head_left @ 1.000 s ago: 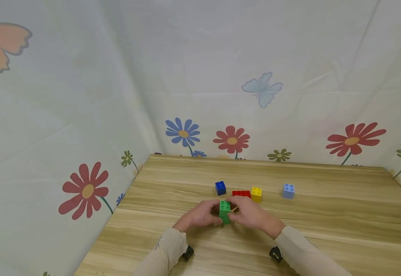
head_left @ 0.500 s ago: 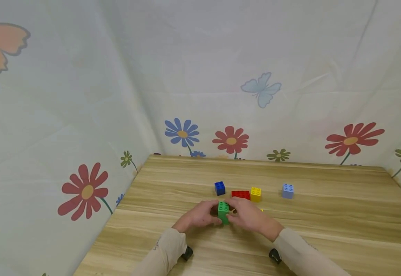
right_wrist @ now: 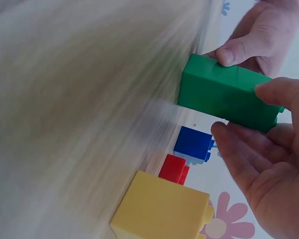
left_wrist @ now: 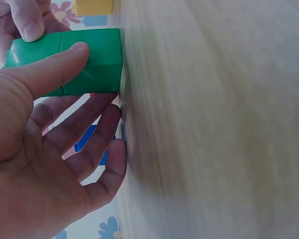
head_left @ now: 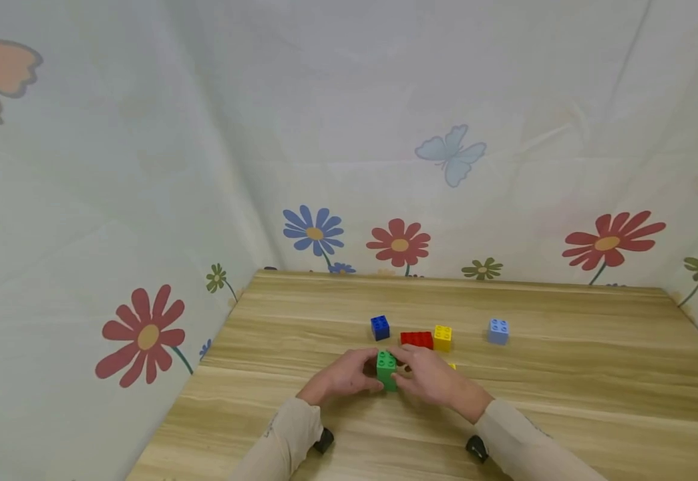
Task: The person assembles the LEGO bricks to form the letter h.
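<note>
Two green toy bricks (head_left: 387,374) are stacked upright on the wooden table, with a fine seam between them in the left wrist view. My left hand (head_left: 349,373) grips the stack from the left, its thumb (left_wrist: 72,57) on the lower brick's side. From the right, my right hand (head_left: 429,375) pinches the upper brick, thumb (right_wrist: 273,92) and fingers on opposite sides. Studs show on top in the head view. Part of the stack's right side is hidden by the right hand's fingers.
Behind the hands lie a dark blue brick (head_left: 380,328), a red brick (head_left: 416,339) and a yellow brick (head_left: 443,339). Farther right sits a light blue brick (head_left: 498,331). Another yellow brick (head_left: 453,367) peeks out behind the right hand. A flowered curtain (head_left: 349,167) borders the table.
The step between the two green bricks a second ago is gone; their sides now line up. Both hands keep their hold, and the head view has shifted slightly.
</note>
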`<state>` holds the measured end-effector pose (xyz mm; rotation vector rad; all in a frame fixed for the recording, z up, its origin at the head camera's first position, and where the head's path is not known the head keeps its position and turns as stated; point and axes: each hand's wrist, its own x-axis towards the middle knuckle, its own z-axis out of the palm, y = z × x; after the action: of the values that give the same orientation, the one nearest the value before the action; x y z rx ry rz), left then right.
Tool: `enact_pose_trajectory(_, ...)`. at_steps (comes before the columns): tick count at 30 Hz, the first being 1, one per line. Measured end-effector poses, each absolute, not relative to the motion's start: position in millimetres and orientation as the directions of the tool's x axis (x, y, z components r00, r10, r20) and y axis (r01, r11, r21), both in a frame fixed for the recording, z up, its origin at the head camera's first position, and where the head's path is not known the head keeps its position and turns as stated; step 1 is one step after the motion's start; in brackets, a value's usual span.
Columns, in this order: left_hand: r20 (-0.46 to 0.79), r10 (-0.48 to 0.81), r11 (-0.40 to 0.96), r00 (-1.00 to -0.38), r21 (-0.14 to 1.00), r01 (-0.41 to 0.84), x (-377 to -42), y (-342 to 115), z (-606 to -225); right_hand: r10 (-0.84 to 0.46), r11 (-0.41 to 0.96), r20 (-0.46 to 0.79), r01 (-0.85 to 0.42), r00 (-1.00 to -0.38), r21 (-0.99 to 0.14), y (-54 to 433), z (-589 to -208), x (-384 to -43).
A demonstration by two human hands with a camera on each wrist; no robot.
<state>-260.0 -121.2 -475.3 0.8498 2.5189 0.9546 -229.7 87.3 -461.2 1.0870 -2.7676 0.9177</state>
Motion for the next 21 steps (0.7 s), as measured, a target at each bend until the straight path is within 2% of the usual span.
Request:
enact_pose_trajectory(10, -0.07, 0.603, 0.597, -0.794, 0.7, 0.392, -261.9, -136.7, -474.3, -0.496, 0.628, 0.234, -0.532, -0.836, -0.568, 105.8, -455.5, -224.6)
enact_pose_trajectory(14, -0.068, 0.588, 0.594, -0.806, 0.713, 0.374, -263.8, -150.0, -473.4, -0.444, 0.669, 0.282, -0.523, -0.851, -0.528, 124.4, -450.3, -221.2)
enact_pose_trajectory(21, -0.053, 0.541, 0.61, -0.839, 0.712, 0.349, -271.4, -173.1, -476.8, -0.386, 0.682, 0.336, -0.511, -0.859, -0.524, 159.9, -449.5, -222.8)
